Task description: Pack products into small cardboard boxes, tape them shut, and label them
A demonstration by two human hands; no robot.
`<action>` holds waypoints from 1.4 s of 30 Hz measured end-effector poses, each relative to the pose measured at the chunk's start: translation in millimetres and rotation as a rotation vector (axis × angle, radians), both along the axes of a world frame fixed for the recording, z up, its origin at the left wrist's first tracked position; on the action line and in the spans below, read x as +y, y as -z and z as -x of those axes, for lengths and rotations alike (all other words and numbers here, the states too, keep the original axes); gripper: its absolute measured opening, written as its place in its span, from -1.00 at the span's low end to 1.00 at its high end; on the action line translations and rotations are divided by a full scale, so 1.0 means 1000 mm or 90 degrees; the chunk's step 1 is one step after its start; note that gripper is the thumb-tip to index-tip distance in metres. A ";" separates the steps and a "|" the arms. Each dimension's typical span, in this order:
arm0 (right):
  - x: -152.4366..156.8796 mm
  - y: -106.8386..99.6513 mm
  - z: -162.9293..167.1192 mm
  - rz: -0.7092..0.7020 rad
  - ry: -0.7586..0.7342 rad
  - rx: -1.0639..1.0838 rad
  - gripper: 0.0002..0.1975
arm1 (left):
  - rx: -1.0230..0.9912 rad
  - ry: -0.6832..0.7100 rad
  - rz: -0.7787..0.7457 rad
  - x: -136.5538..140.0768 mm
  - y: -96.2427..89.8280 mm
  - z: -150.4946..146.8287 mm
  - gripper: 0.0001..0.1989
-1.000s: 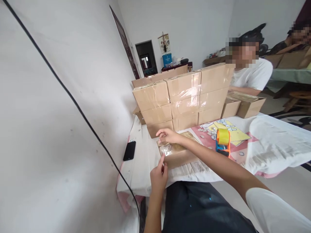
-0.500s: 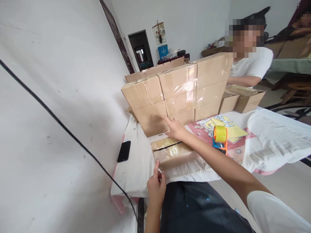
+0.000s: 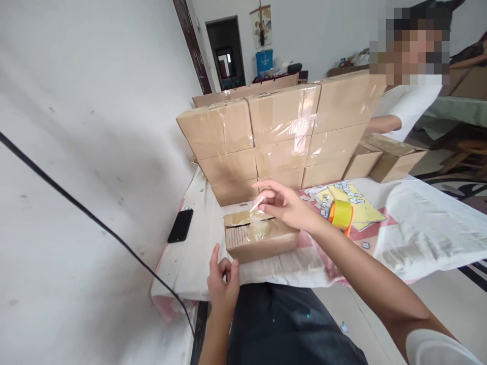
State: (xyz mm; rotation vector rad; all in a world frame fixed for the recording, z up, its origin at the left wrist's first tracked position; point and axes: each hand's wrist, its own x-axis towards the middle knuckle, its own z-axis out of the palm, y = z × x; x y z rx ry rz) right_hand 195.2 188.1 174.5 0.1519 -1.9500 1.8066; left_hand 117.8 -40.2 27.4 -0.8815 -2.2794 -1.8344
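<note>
A low cardboard box (image 3: 262,247) lies on the table in front of me. Its top has a gap between the flaps, and ridged edges of something packed inside show at the left end. Above this box, my right hand (image 3: 283,204) is closed, pinching a shiny bit of clear tape (image 3: 257,204) at the fingertips. Whether the tape still clings to the box, I cannot tell. Just off the box's front left corner is my left hand (image 3: 223,276), index finger and thumb apart, the other fingers curled, nothing in it.
Behind the box rises a wall of stacked, taped cartons (image 3: 283,119). A tape dispenser (image 3: 341,215) with a yellow roll stands to the right, by a yellow sheet (image 3: 367,210) with paper scraps. A black phone (image 3: 180,226) lies left. Across the table is another person (image 3: 414,104).
My right hand has lifted off the box and now shows a bit of clear tape in its fingers. My left hand has come away from the box's left end. The view has shifted.
</note>
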 end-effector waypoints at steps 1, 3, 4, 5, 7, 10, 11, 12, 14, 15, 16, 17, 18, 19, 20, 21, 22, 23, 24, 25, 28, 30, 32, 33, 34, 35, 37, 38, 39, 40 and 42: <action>-0.005 -0.002 0.006 0.017 -0.040 -0.013 -0.55 | 0.034 -0.023 -0.053 0.001 -0.003 0.000 -0.36; -0.014 0.001 0.023 0.044 -0.106 -0.031 -0.54 | 0.139 -0.061 -0.137 0.004 -0.009 0.004 -0.39; -0.017 0.006 0.034 0.052 -0.131 -0.040 -0.53 | 0.207 -0.079 -0.152 0.004 -0.012 0.008 -0.38; -0.019 0.012 0.045 0.055 -0.151 -0.050 -0.53 | 0.282 -0.098 -0.145 0.005 -0.014 0.012 -0.37; -0.021 0.027 0.066 0.039 -0.166 -0.080 -0.55 | 0.428 -0.127 -0.059 0.006 -0.015 0.020 -0.38; -0.019 0.046 0.088 -0.039 -0.136 -0.117 -0.58 | 0.540 -0.109 0.126 0.007 -0.012 0.028 -0.51; -0.018 0.051 0.092 -0.077 -0.115 -0.121 -0.57 | 0.542 -0.092 0.158 0.008 -0.010 0.029 -0.56; -0.017 0.054 0.095 -0.119 -0.091 -0.123 -0.55 | 0.537 -0.080 0.171 0.008 -0.007 0.030 -0.58; -0.015 0.057 0.097 -0.216 -0.025 -0.125 -0.49 | 0.523 -0.066 0.162 0.010 0.000 0.029 -0.56; -0.015 0.057 0.097 -0.263 0.012 -0.131 -0.44 | 0.517 -0.064 0.156 0.010 0.002 0.028 -0.54; -0.015 0.056 0.098 -0.302 0.046 -0.142 -0.39 | 0.513 -0.062 0.152 0.011 0.004 0.026 -0.54; -0.016 0.055 0.098 -0.332 0.074 -0.158 -0.34 | 0.508 -0.062 0.148 0.012 0.005 0.025 -0.54; -0.018 0.055 0.099 -0.353 0.095 -0.176 -0.30 | 0.500 -0.062 0.145 0.013 0.006 0.024 -0.55; -0.020 0.054 0.099 -0.369 0.110 -0.194 -0.28 | 0.491 -0.061 0.141 0.014 0.006 0.024 -0.56; -0.022 0.053 0.099 -0.380 0.124 -0.208 -0.27 | 0.482 -0.060 0.138 0.014 0.005 0.024 -0.58; -0.024 0.053 0.099 -0.391 0.137 -0.217 -0.27 | 0.476 -0.059 0.137 0.015 0.004 0.025 -0.59; -0.026 0.052 0.099 -0.400 0.150 -0.223 -0.27 | 0.470 -0.058 0.138 0.016 0.004 0.025 -0.59; -0.028 0.051 0.099 -0.404 0.160 -0.229 -0.27 | 0.465 -0.057 0.140 0.016 0.003 0.026 -0.59; -0.029 0.050 0.099 -0.406 0.164 -0.238 -0.25 | 0.462 -0.055 0.144 0.016 0.003 0.026 -0.59; -0.029 0.049 0.100 -0.412 0.164 -0.249 -0.23 | 0.458 -0.053 0.145 0.016 0.002 0.026 -0.59; -0.023 0.043 0.106 -0.479 0.173 -0.300 -0.12 | 0.438 -0.039 0.136 0.014 0.005 0.021 -0.61; -0.014 0.038 0.109 -0.529 0.196 -0.343 -0.11 | 0.432 -0.032 0.132 0.014 0.008 0.016 -0.61; -0.002 0.033 0.104 -0.558 0.225 -0.368 -0.19 | 0.440 -0.033 0.137 0.014 0.009 0.014 -0.58; 0.005 0.032 0.098 -0.563 0.237 -0.364 -0.25 | 0.451 -0.032 0.138 0.014 0.008 0.016 -0.57; 0.012 0.032 0.088 -0.562 0.248 -0.349 -0.31 | 0.468 -0.026 0.138 0.014 0.006 0.019 -0.55; 0.019 0.035 0.075 -0.553 0.256 -0.328 -0.38 | 0.490 -0.012 0.144 0.013 0.002 0.025 -0.54; 0.032 0.045 0.041 -0.506 0.265 -0.293 -0.52 | 0.534 0.055 0.185 0.013 -0.008 0.041 -0.53; 0.037 0.053 0.022 -0.474 0.264 -0.281 -0.55 | 0.554 0.102 0.218 0.013 -0.014 0.051 -0.54; 0.040 0.061 0.003 -0.438 0.258 -0.270 -0.53 | 0.571 0.151 0.253 0.013 -0.019 0.061 -0.54; 0.041 0.070 -0.015 -0.397 0.245 -0.257 -0.48 | 0.587 0.192 0.275 0.013 -0.023 0.071 -0.55; 0.039 0.088 -0.044 -0.311 0.208 -0.226 -0.32 | 0.618 0.235 0.287 0.016 -0.027 0.087 -0.54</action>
